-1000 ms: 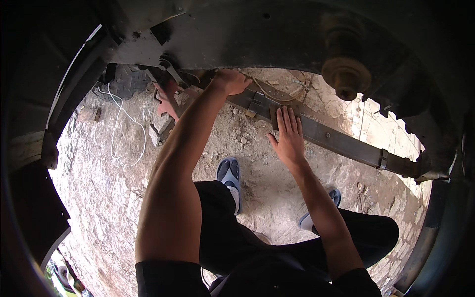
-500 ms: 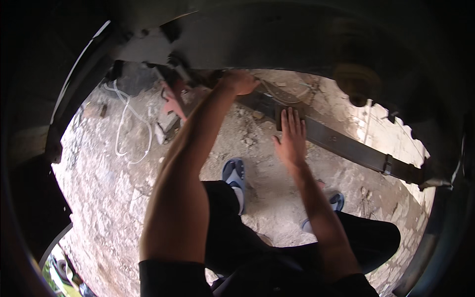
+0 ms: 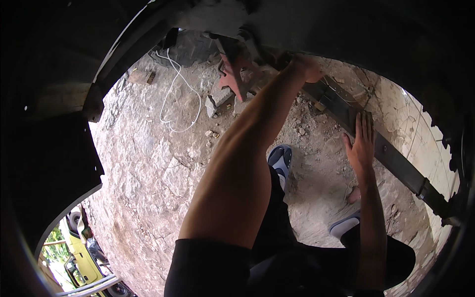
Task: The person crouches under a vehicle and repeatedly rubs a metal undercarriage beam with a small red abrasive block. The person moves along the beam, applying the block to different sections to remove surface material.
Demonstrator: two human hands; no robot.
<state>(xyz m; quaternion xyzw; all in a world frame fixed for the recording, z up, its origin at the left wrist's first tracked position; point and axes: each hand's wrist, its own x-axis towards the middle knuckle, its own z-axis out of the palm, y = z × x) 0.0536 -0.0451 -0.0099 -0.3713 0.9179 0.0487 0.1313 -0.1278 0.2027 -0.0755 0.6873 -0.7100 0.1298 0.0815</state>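
Chiefly, the dark metal beam [image 3: 398, 161]: lies diagonally before you, long axis running from far left to near right; it crosses beneath the fingers of your right hand and extends past them on both sides.
Your right hand [image 3: 362, 146]: set against the beam's middle stretch, fingers straight and slightly parted, thumb out to the left; pinching nothing.
Your left hand [image 3: 308, 68]: at the beam's far left stretch, just below the dark overhead frame [image 3: 346, 29]; its fingers curl out of sight, so you cannot tell what they close on.
Nearer hand: both of yours are at the beam; the right is the closer to its middle.
Beam finish: flat, smooth, dull grey-black, with a small round bolt head [image 3: 385, 148] right of your right hand.
Band clamp [image 3: 422, 188]: squarish, wrapped around the beam toward its near right end.
Red stand [image 3: 230, 76]: jagged-edged metal, worn paint, left of your left hand.
Stone block [image 3: 214, 105]: grey, rough, angular, just beside the stand.
White cord [image 3: 200, 106]: thin, limp, looped on the left.
Tyre [image 3: 185, 49]: black, deep-treaded, far left.
Ground [image 3: 143, 168]: pale, uneven, dusty, crumbly near the beam.
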